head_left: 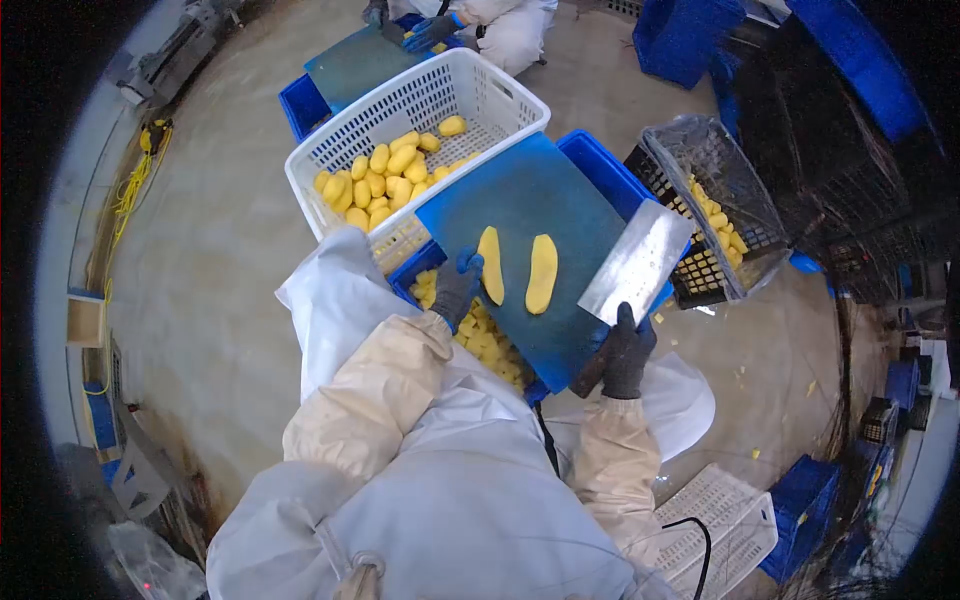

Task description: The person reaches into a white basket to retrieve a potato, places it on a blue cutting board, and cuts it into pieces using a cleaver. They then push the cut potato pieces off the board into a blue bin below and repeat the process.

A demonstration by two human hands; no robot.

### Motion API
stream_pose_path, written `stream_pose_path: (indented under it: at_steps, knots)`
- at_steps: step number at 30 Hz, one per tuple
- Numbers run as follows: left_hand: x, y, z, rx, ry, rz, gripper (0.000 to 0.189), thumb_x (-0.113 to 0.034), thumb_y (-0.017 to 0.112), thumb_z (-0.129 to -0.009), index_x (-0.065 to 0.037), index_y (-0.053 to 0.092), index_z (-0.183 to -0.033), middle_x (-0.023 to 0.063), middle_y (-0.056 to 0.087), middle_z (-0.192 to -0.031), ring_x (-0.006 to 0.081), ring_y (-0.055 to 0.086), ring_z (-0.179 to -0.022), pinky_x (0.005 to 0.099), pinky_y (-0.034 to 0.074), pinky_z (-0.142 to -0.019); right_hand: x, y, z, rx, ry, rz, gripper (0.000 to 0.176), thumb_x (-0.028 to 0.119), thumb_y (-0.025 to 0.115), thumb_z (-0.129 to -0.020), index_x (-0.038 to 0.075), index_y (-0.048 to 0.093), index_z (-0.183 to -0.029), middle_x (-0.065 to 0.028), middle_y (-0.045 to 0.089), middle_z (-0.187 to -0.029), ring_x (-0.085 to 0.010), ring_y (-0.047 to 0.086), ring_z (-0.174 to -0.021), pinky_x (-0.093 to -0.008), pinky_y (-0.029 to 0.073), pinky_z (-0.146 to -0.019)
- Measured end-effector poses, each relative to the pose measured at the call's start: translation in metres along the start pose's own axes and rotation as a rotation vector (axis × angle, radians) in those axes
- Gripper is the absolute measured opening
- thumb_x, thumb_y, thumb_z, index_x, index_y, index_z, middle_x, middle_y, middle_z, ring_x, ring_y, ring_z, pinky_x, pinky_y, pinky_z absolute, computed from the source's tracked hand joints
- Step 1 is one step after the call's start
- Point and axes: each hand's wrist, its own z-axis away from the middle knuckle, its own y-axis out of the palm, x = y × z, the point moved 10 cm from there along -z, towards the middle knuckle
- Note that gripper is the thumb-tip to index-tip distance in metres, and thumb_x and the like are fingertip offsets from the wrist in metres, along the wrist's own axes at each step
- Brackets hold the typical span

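Observation:
My right hand [628, 352], in a dark glove, is closed on the handle of a cleaver [640, 258]. The wide metal blade lies over the right edge of a blue-green cutting board [535, 190]. Two long peeled potato halves rest on the board, pale cut faces showing. My left hand [458, 292], gloved, has its curled fingers at the edge of the left potato half [491, 266], which looks slightly tilted. The right potato half [541, 274] lies apart from both hands. Below the board, a blue bin [405, 270] holds cut potato chunks [492, 345].
A white basket [330, 150] with peeled potatoes [385, 180] stands beyond the board. To the right is a black crate [700, 270] with a plastic liner and potato pieces. Another person's gloved hand [430, 33] works at a second board [350, 68]. A white crate [720, 530] sits lower right.

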Motion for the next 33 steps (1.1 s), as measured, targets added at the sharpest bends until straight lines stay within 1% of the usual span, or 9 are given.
stream_pose_path:
  at_steps: [7,14,20,21,22,24,29,31,33]
  knots:
    - [-0.01,0.006,-0.003,0.005,0.045,-0.385,0.04,-0.029,0.057,-0.08,-0.005,0.056,-0.112,0.019,0.06,-0.099,0.0352,0.055,-0.097,0.0411,0.043,-0.084,-0.029,-0.015,0.011,-0.02,0.147,0.219,0.025,0.023,0.059,-0.084,-0.002,0.058,-0.086,-0.004,0.053,-0.059,-0.0135,0.05,-0.05,-0.0287,0.038,-0.047]
    - [-0.053,0.037,0.005,-0.159,0.205,-0.617,0.06,-0.033,0.059,-0.078,-0.008,0.04,-0.129,0.0214,0.049,-0.122,0.0388,0.05,-0.105,0.0445,0.042,-0.087,-0.075,-0.016,-0.005,0.024,0.002,0.334,0.021,0.019,0.06,-0.083,-0.002,0.056,-0.083,-0.0048,0.054,-0.061,-0.0152,0.05,-0.047,-0.0285,0.039,-0.044]
    - [-0.072,0.056,0.001,-0.125,0.324,-0.775,0.054,-0.023,0.058,-0.077,-0.009,0.042,-0.126,0.0166,0.054,-0.106,0.033,0.056,-0.095,0.0437,0.045,-0.082,-0.094,-0.011,-0.007,0.146,0.047,0.275,0.023,0.014,0.06,-0.082,-0.006,0.057,-0.094,-0.0051,0.058,-0.07,-0.0155,0.053,-0.056,-0.0285,0.043,-0.051]
    - [-0.083,0.052,0.005,-0.155,0.383,-0.816,0.052,-0.024,0.057,-0.077,-0.011,0.043,-0.126,0.0147,0.056,-0.102,0.0313,0.058,-0.092,0.0434,0.045,-0.081,-0.089,-0.011,-0.007,0.099,-0.034,0.267,0.032,0.025,0.06,-0.082,-0.007,0.057,-0.088,-0.0113,0.059,-0.071,-0.0223,0.054,-0.061,-0.0342,0.043,-0.056]
    - [-0.087,0.049,0.009,-0.157,0.383,-0.817,0.052,-0.024,0.057,-0.077,-0.011,0.043,-0.126,0.0147,0.056,-0.102,0.0313,0.058,-0.092,0.0434,0.045,-0.081,-0.083,-0.012,-0.007,0.052,-0.115,0.257,0.044,0.035,0.061,-0.082,-0.008,0.057,-0.082,-0.0174,0.059,-0.072,-0.0291,0.054,-0.066,-0.0399,0.042,-0.062]
    - [-0.063,0.076,0.024,0.29,0.208,-0.782,0.052,-0.028,0.053,-0.08,-0.007,0.042,-0.126,0.0229,0.054,-0.105,0.0373,0.055,-0.093,0.0494,0.043,-0.078,-0.087,-0.01,-0.009,0.085,-0.064,0.341,0.045,0.037,0.061,-0.082,-0.008,0.058,-0.086,-0.018,0.06,-0.075,-0.0291,0.054,-0.068,-0.0398,0.043,-0.063]
    - [-0.044,0.101,0.039,0.199,0.225,-0.565,0.059,-0.034,0.056,-0.08,-0.006,0.038,-0.129,0.0232,0.057,-0.102,0.0377,0.058,-0.09,0.0475,0.045,-0.075,-0.079,0.004,0.002,0.136,-0.013,0.227,0.032,0.021,0.062,-0.083,-0.007,0.058,-0.098,-0.0069,0.061,-0.081,-0.0158,0.054,-0.069,-0.0287,0.044,-0.061]
    - [-0.051,0.108,0.038,0.154,0.27,-0.481,0.061,-0.036,0.056,-0.08,-0.005,0.036,-0.13,0.0229,0.058,-0.101,0.038,0.057,-0.09,0.0471,0.045,-0.076,-0.083,0.003,0.005,0.165,0.019,0.468,0.033,0.023,0.061,-0.084,-0.007,0.06,-0.097,-0.0069,0.062,-0.081,-0.0147,0.053,-0.068,-0.0285,0.044,-0.06]
    - [-0.03,0.115,0.029,0.187,0.068,-0.566,0.063,-0.037,0.056,-0.08,-0.004,0.035,-0.129,0.0236,0.058,-0.102,0.0374,0.057,-0.092,0.047,0.044,-0.077,-0.085,0.006,0.004,0.207,-0.075,0.49,0.034,0.024,0.06,-0.085,-0.007,0.06,-0.098,-0.0072,0.062,-0.081,-0.0142,0.053,-0.068,-0.0282,0.044,-0.06]
